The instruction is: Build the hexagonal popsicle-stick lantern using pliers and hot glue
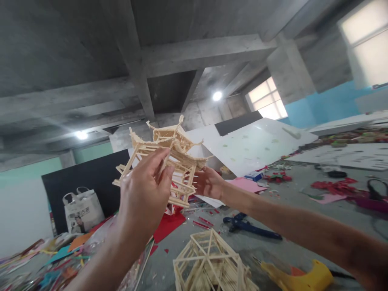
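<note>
One separate stick frame (207,256) stands nearest us on the surface (161,264), its ribs joined, beside a yellow glue gun (317,275). Beyond, our left hand (145,188) grips the stick pavilion (182,151) in the air; our right hand (211,184) touches its right side, grip partly hidden, so we cannot tell how firm. Its tiered roof and railings are already built; what remains, we cannot tell. Farther lies a dark-blue tool (257,230).
</note>
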Tool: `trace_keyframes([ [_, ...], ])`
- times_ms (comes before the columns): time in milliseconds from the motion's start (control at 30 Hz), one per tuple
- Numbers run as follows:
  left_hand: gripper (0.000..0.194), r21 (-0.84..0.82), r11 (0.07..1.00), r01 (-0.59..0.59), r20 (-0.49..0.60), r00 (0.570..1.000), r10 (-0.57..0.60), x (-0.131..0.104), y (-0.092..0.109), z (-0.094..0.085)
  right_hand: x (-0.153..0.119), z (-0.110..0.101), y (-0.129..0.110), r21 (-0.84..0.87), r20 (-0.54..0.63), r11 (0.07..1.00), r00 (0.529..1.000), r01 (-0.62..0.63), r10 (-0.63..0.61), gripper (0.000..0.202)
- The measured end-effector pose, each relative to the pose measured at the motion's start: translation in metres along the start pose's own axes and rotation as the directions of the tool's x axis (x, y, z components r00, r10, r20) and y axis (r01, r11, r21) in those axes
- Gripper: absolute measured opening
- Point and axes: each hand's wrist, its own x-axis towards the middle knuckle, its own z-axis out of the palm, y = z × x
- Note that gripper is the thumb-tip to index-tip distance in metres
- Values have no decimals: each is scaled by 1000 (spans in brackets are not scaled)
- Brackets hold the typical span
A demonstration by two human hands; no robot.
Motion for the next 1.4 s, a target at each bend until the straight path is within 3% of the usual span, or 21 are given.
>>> trace_keyframes([
  [233, 29, 12, 999, 32, -17, 999, -31, 7, 13, -8, -10, 18, -9, 52, -102, 999, 995, 8, -3, 28],
  [333, 29, -18, 998, 58, -27, 998, -58, 6, 14, -9, -14, 24, -11, 48, -95, 999, 995, 11, -6, 29],
  [533, 33, -137, 990, 46, -18, 999, -49, 5, 6, -7, -15, 23, -15, 29, -89, 1000, 996, -3, 6, 31],
  [1067, 34, -229, 970, 76, -6, 997, -79, 6, 0, -7, -20, 27, -22, 26, -102, 1000, 995, 7, -5, 28],
  [1267, 38, -376, 919, 117, -8, 992, -130, -6, -29, -5, -17, 26, -19, 21, -96, 991, 987, 129, -127, 20],
  [1400, 41, -369, 912, 178, -30, 979, -203, -19, -64, 4, -16, 27, -10, -58, -171, 952, 937, 300, -306, 14],
])
